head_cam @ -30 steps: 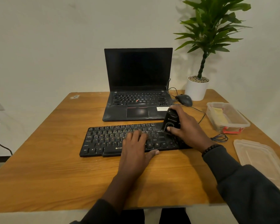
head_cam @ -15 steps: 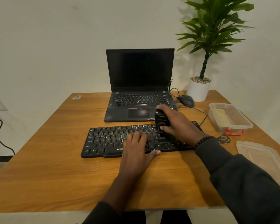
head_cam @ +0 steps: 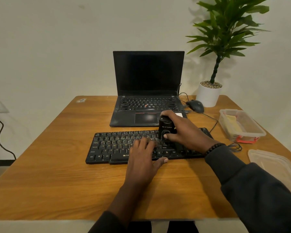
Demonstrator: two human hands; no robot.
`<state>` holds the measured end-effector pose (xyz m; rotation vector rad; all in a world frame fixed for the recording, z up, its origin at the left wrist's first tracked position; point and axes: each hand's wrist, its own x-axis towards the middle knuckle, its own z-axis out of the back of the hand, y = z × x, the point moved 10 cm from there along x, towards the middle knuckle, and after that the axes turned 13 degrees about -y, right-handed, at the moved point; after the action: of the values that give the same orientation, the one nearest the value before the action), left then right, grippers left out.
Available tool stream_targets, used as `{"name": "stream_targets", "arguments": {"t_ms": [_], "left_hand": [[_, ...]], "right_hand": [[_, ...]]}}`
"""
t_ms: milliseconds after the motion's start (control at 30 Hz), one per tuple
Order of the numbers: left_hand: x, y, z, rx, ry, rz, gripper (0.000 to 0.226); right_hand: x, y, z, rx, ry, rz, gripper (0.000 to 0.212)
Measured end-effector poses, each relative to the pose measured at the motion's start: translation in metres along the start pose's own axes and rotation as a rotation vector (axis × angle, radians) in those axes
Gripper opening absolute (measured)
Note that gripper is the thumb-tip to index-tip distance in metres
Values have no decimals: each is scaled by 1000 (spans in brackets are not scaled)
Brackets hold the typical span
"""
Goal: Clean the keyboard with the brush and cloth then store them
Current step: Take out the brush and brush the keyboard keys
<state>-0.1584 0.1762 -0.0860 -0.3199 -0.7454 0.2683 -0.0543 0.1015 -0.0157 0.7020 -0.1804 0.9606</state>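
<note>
The right hand [head_cam: 183, 132] is gripping the black brush [head_cam: 165, 130] upright on the keyboard [head_cam: 118, 145]; the left hand [head_cam: 143, 157] is lying flat, pressing its keys. Pushing hard may be risking dislodged keycaps or sliding the keyboard toward the laptop [head_cam: 148, 91] behind it.

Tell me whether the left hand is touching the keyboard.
Touching. The head view shows the left hand lying flat on the keyboard, fingers spread over its keys.
</note>
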Motion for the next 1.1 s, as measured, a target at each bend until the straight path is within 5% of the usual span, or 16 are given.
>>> {"name": "stream_targets", "arguments": {"t_ms": [133, 367, 733, 1100], "left_hand": [[0, 4, 5, 14, -38, 39, 57], [0, 5, 9, 19, -60, 51, 56], [0, 9, 3, 34, -28, 67, 58], [0, 8, 5, 30, -35, 64, 57]], "right_hand": [[-8, -5, -7, 52, 83, -48, 70], [4, -13, 1, 67, -33, -129, 64], [-18, -62, -7, 1066, -274, -752, 57], [-17, -54, -1, 1181, -315, -688, 62]]}}
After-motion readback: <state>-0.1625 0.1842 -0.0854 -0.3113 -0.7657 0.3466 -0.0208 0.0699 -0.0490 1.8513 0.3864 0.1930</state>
